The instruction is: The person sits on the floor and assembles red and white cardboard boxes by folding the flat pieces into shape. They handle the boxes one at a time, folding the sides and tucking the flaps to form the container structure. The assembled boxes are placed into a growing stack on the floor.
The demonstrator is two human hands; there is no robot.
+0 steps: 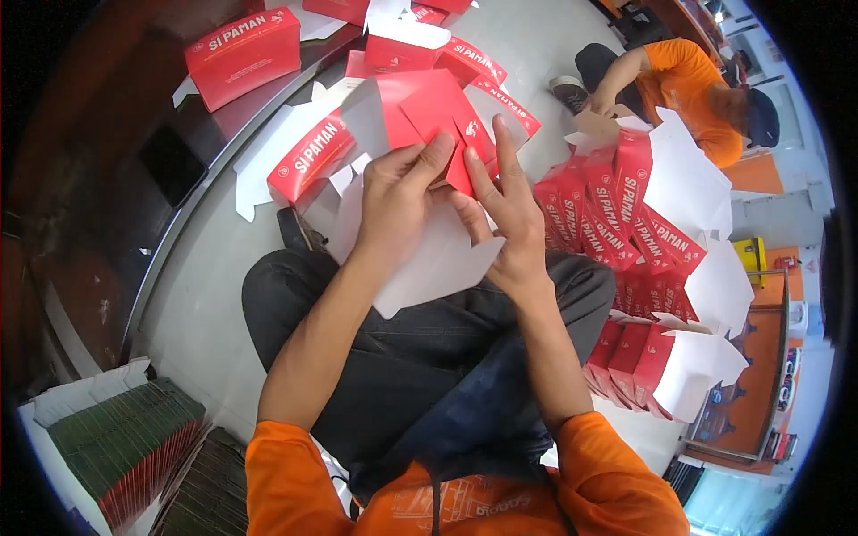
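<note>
Above my crossed legs I hold a partly folded red-and-white carton (416, 94), its white inner side spread out below my fingers. My left hand (393, 192) grips it, thumb pressed on a red flap. My right hand (514, 219) is at the other side of that flap, thumb and a finger against it while another finger points up. The fingers under the carton are partly hidden. Just beyond and to the left lies a folded red carton (310, 161) with white flaps out.
Stacked red cartons (630, 192) rise on my right. More red cartons (241, 58) sit on a dark low table (98, 223) with a black flat rectangle (170, 165). Packed flat sheets (125, 442) stand lower left. A person in orange (688, 89) handles a carton at the far right.
</note>
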